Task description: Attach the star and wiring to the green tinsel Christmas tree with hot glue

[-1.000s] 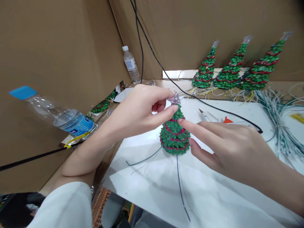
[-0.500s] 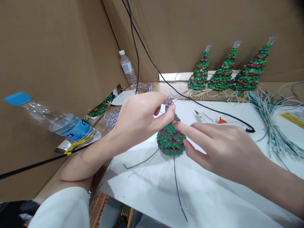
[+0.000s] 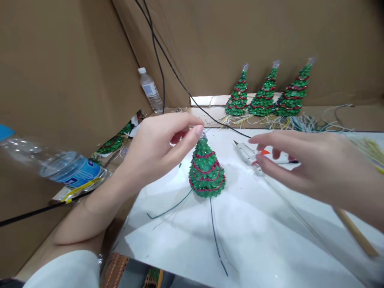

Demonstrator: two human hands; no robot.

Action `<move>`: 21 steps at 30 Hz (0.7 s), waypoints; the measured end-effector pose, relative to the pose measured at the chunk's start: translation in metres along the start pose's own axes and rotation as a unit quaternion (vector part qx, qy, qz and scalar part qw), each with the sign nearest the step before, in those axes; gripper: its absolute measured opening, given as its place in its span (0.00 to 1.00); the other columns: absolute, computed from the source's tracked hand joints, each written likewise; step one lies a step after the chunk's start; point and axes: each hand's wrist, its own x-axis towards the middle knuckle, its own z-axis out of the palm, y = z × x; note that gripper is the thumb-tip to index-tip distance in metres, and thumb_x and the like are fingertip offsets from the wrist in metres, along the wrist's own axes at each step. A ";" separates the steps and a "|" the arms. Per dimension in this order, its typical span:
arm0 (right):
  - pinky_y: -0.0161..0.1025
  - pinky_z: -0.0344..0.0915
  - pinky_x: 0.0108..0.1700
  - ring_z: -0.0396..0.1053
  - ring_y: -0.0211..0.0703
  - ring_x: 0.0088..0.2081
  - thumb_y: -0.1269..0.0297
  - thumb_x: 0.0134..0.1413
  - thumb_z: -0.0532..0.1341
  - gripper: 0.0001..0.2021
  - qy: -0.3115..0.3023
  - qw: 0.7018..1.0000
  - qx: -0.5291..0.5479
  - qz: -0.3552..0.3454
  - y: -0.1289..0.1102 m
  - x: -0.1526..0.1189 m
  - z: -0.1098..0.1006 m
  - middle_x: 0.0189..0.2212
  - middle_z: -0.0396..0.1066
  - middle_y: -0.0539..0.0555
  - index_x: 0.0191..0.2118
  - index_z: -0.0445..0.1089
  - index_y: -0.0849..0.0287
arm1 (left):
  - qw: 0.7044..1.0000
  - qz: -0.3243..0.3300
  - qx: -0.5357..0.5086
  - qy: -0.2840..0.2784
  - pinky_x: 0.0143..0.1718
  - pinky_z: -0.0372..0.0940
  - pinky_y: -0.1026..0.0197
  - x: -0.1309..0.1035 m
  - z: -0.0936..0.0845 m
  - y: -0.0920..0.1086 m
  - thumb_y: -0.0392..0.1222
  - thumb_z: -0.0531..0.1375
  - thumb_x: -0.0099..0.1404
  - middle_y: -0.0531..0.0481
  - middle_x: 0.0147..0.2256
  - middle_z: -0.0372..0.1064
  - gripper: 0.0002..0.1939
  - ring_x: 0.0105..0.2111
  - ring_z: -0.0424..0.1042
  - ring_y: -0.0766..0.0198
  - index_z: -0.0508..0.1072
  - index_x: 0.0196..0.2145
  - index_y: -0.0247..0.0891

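Note:
A small green Christmas tree [image 3: 207,172] with red garland stands on the white tabletop [image 3: 180,248], thin wires trailing from its base. At its tip my left hand [image 3: 168,144] is closed in a pinch on a clear star topper [image 3: 203,136], mostly hidden by the fingers. My right hand [image 3: 312,164] holds nothing; its thumb and fingers are apart, just beside a white glue gun [image 3: 246,153] with an orange trigger. The hand covers part of the glue gun.
Three finished-looking trees [image 3: 265,94] with clear toppers stand along the back cardboard wall. A large bottle [image 3: 75,168] leans at the left, and a smaller bottle [image 3: 151,91] stands behind. A black cable [image 3: 177,76] crosses the back. A brown stick [image 3: 355,232] lies at the right.
My right hand has left the tree and moved right to the glue gun. My left hand stays at the treetop. The view has shifted somewhat.

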 end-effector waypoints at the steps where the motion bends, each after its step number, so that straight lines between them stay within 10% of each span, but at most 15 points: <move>1: 0.32 0.52 0.22 0.64 0.31 0.19 0.57 0.57 0.56 0.11 -0.043 0.998 -0.029 0.019 0.010 -0.005 -0.005 0.27 0.74 0.47 0.40 0.72 0.55 | 1.000 0.002 -0.001 0.004 0.28 0.58 0.64 0.000 0.000 0.000 0.41 0.53 0.68 0.53 0.27 0.70 0.10 0.25 0.64 0.68 0.73 0.35 0.38; 5: 0.34 0.51 0.24 0.62 0.33 0.19 0.57 0.54 0.58 0.09 -0.146 0.972 -0.088 0.161 0.046 -0.039 -0.019 0.20 0.69 0.48 0.35 0.73 0.54 | 1.000 0.022 -0.006 0.015 0.27 0.57 0.62 0.003 0.001 -0.004 0.43 0.54 0.68 0.53 0.25 0.68 0.10 0.24 0.62 0.67 0.74 0.33 0.39; 13: 0.42 0.55 0.27 0.71 0.52 0.28 0.53 0.54 0.50 0.16 -0.442 0.815 -0.086 0.366 0.062 -0.126 -0.006 0.25 0.72 0.52 0.46 0.64 0.50 | 0.997 0.059 -0.020 0.049 0.24 0.56 0.63 0.005 0.005 -0.011 0.42 0.56 0.67 0.54 0.26 0.70 0.09 0.25 0.67 0.68 0.73 0.30 0.40; 21: 0.44 0.57 0.25 0.69 0.50 0.22 0.63 0.49 0.52 0.09 -0.456 0.806 -0.054 0.374 0.044 -0.121 -0.018 0.18 0.68 0.49 0.37 0.64 0.47 | 0.996 0.060 -0.014 0.062 0.23 0.57 0.64 0.005 0.005 -0.010 0.40 0.58 0.66 0.54 0.26 0.72 0.08 0.24 0.67 0.70 0.74 0.30 0.39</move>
